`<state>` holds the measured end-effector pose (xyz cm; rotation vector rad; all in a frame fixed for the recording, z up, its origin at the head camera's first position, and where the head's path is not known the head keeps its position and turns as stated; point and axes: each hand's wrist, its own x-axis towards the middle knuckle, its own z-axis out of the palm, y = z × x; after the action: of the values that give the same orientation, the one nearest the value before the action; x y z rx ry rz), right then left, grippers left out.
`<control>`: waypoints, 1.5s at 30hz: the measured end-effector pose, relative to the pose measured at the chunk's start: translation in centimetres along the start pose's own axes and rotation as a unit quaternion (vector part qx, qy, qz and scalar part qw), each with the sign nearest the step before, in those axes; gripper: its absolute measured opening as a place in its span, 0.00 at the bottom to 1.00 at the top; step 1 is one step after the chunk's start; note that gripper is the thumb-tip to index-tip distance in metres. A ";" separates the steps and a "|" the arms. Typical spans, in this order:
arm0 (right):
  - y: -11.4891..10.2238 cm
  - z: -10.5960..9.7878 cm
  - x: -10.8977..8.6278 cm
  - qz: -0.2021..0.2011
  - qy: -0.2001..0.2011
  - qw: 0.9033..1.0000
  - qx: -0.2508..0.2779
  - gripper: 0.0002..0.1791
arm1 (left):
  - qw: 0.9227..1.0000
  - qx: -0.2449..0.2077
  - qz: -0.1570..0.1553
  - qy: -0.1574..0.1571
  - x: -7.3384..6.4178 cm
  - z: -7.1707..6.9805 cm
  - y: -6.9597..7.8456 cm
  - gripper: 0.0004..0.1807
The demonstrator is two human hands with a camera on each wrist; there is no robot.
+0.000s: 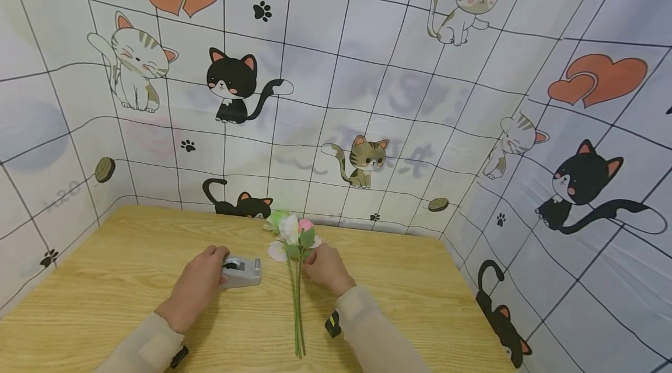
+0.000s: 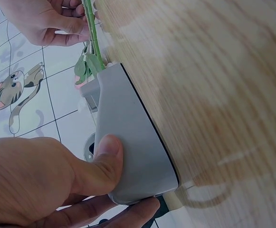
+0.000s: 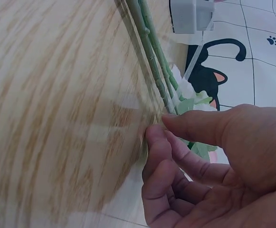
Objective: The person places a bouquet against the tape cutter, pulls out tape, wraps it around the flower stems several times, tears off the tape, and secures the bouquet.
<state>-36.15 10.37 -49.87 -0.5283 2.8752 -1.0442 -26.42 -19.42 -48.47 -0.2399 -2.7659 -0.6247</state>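
Note:
My left hand [image 1: 201,281] grips a grey tape dispenser [image 1: 245,274] on the wooden table, its thumb along one side in the left wrist view. Right of it lies a small bunch of artificial flowers [image 1: 289,230] in white, pink and green, the long green stems [image 1: 296,314] pointing toward me. My right hand [image 1: 329,268] is at the stems just below the blooms. From the dispenser a strip of clear tape [image 3: 194,62] stretches to the stems. Thumb and forefinger of the right hand pinch where the tape meets them; the tape's end is hidden.
The wooden table [image 1: 409,279] ends at the back against a white sheet [image 1: 325,87] with printed cats, hearts and grid lines. More of this sheet stands at both sides. A black wrist device [image 1: 333,324] sits by the right sleeve.

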 end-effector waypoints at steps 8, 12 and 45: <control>4.9 3.2 3.3 0.015 0.020 0.999 -0.041 0.12 | 1.000 0.003 -0.004 -0.002 0.0 -0.2 0.1 0.26; 3.2 2.3 1.9 0.007 0.027 0.999 -0.042 0.12 | 1.000 0.002 -0.005 -0.003 -0.1 -0.2 0.2 0.26; -3.4 1.6 -1.8 0.068 0.026 0.997 0.025 0.31 | 1.000 -0.001 0.003 0.007 -0.1 0.2 0.1 0.26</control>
<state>-33.19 7.57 -49.12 -0.3021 2.8735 -1.1211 -26.37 -19.28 -48.59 -0.2428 -2.7513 -0.6248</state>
